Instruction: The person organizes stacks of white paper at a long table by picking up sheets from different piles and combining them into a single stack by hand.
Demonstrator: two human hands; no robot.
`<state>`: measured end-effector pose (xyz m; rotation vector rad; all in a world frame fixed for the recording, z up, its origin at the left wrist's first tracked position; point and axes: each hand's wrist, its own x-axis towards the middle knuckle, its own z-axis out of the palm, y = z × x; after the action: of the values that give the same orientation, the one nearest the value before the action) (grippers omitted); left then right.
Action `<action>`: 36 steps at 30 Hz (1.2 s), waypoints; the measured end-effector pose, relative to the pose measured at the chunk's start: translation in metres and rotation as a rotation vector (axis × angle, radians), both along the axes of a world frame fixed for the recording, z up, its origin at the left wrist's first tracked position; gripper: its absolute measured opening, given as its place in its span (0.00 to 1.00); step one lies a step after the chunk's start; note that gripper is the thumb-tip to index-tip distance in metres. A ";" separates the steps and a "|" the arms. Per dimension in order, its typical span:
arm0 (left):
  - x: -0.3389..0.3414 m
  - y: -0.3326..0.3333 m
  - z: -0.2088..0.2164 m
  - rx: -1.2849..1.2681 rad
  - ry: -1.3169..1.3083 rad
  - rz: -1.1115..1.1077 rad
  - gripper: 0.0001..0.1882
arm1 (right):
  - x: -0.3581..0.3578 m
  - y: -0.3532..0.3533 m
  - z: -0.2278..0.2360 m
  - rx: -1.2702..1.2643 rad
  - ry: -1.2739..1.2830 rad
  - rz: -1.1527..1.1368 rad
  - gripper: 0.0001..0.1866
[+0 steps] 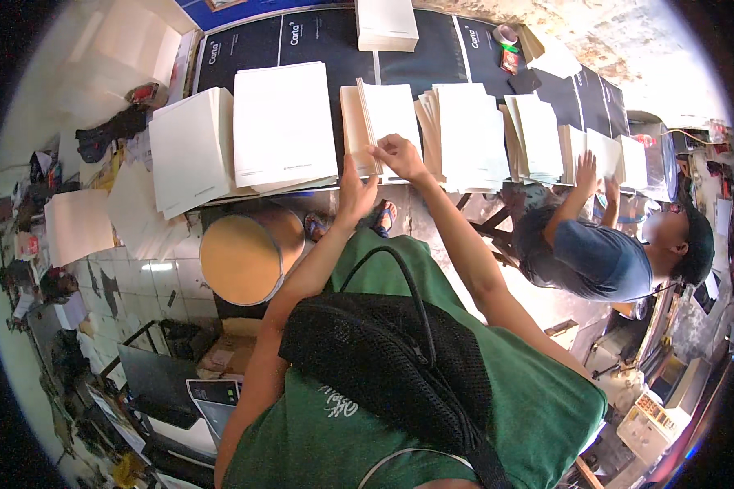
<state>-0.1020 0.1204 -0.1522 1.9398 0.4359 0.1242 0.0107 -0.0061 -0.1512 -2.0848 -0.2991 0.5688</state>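
At the table's near edge I handle a narrow bundle of cream paper sheets [369, 114], tilted up between a cream paper surface on its left and a white-topped paper stack [395, 110] on its right. My left hand [356, 194] closes on the bundle's lower end, its thumb side against the paper. My right hand [398, 157] has its fingers bent in a pinch at the bundle's right side, just above the left hand. Left of them lies a large white paper stack [281, 122]; fanned sheets [469, 134] lie to the right.
Black panels cover the table [334, 45], with another paper stack [387, 28] at the back. A co-worker in a blue shirt [599, 257] handles paper at the right. A round drum with a yellow top [240, 259] stands below the table, left of my feet.
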 end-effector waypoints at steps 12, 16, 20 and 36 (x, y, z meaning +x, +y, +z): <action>0.008 0.002 0.023 -0.164 0.039 0.001 0.30 | -0.005 0.000 -0.002 0.074 -0.050 -0.049 0.29; 0.010 0.002 0.012 -0.018 -0.006 -0.050 0.33 | -0.003 0.000 0.002 0.036 -0.042 -0.030 0.29; 0.010 -0.007 -0.003 0.255 -0.123 -0.036 0.36 | -0.002 -0.002 -0.001 0.101 -0.051 -0.028 0.29; 0.012 -0.019 0.025 0.007 -0.146 -0.117 0.39 | 0.001 -0.018 0.005 0.169 0.081 -0.015 0.20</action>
<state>-0.0901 0.1012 -0.1272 1.9433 0.2249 0.1903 0.0112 -0.0241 -0.1457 -1.8951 -0.2750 0.5972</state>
